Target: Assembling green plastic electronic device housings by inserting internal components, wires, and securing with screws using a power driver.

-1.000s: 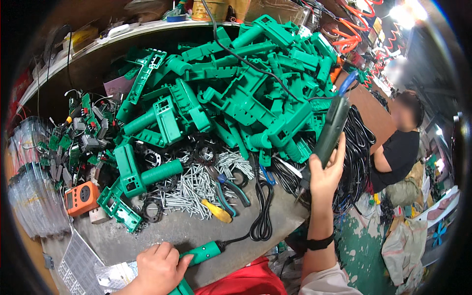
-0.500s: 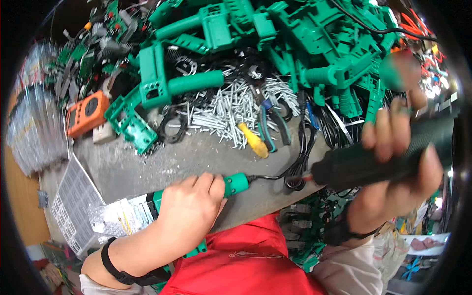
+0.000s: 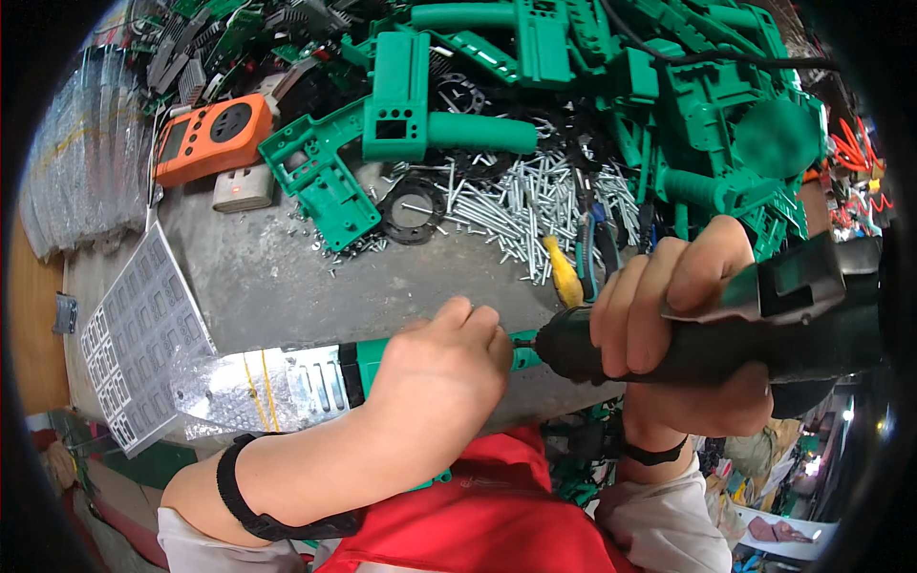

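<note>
Brought leftward since the earlier frame, the black power driver now has its nose at the right end of the green tool, though contact is unclear. The right hand's grip is wrapped around the driver; the left hand's is closed over the green tool, at the bench's near edge. Silvery screws lie beyond.

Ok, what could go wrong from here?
The black driver in the right hand points toward the left hand; a slip might catch its fingers. The green tool under the left hand could twist. The yellow handle appears near the driver's nose and might get bumped.
</note>
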{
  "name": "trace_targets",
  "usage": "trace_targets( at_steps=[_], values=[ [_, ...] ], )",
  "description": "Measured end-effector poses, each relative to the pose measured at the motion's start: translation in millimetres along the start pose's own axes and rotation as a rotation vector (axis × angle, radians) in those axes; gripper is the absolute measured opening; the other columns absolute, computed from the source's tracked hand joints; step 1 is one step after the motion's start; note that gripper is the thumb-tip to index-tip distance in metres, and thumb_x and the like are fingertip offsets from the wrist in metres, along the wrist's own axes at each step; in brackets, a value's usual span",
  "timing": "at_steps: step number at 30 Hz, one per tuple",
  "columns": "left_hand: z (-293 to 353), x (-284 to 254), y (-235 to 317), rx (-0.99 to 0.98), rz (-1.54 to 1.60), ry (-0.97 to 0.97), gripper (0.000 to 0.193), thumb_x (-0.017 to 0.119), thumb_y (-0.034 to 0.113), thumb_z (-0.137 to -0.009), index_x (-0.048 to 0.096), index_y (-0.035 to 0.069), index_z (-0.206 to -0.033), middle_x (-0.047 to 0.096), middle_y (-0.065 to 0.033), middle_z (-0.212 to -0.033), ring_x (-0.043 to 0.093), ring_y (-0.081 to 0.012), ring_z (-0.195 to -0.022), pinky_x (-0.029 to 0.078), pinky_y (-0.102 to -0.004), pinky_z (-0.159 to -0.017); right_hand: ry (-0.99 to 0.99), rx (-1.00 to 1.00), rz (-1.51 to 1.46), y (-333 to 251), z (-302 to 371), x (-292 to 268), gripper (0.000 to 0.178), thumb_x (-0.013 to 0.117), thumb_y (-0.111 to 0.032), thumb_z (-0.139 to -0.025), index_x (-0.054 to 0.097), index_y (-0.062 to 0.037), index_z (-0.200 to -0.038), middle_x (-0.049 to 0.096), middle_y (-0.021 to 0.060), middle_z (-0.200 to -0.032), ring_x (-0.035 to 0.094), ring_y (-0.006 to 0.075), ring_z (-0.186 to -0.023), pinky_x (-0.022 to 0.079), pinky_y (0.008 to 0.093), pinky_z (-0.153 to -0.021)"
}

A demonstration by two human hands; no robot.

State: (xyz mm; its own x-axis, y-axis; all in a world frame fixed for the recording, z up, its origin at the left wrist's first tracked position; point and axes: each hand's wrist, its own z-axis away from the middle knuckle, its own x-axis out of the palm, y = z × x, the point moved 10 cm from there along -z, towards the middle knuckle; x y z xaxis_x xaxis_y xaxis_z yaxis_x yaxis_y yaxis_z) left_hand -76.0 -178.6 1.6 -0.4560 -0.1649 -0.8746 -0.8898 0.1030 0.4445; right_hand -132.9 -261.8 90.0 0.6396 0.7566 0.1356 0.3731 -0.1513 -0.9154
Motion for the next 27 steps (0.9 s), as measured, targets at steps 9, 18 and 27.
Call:
trace_targets(
  at_steps=[9, 18, 27],
  values=[
    [-5, -2, 0, -0.007, 0.083, 0.013, 0.04, 0.079, 0.015, -0.061, 0.061, 0.004, -0.095, 0.054, -0.0076, -0.09, 0.056, -0.0274, -0.088, 0.051, -0.038, -0.066, -0.181, 0.046, -0.075, 4, -8, 15, 0.057, 0.082, -0.042, -0.071, 0.045, -0.0056, -0.093, 0.06, 0.006, -0.066, 0.062, 0.0211, -0.053, 0.052, 0.0327, -0.054],
    [-6, 0, -5, -0.042, 0.102, 0.004, 0.032, 0.08, 0.014, -0.064, 0.057, 0.006, -0.086, 0.053, -0.0097, -0.089, 0.055, -0.03, -0.087, 0.05, -0.0407, -0.066, -0.023, -0.127, -0.098, -29, 12, -3, 0.047, 0.071, -0.042, -0.079, 0.042, -0.0087, -0.094, 0.055, 0.0026, -0.066, 0.053, 0.0161, -0.051, 0.043, 0.0277, -0.052],
    [-6, -6, 0, 0.01, 0.052, 0.042, 0.014, 0.065, 0.01, -0.067, 0.062, 0.003, -0.079, 0.055, -0.0091, -0.083, 0.057, -0.0258, -0.087, 0.053, -0.0352, -0.066, -0.165, 0.09, -0.135, 1, 4, 11, 0.043, 0.075, -0.031, -0.075, 0.043, -0.0078, -0.091, 0.058, 0.0059, -0.063, 0.059, 0.0204, -0.05, 0.05, 0.033, -0.054]
  ],
)
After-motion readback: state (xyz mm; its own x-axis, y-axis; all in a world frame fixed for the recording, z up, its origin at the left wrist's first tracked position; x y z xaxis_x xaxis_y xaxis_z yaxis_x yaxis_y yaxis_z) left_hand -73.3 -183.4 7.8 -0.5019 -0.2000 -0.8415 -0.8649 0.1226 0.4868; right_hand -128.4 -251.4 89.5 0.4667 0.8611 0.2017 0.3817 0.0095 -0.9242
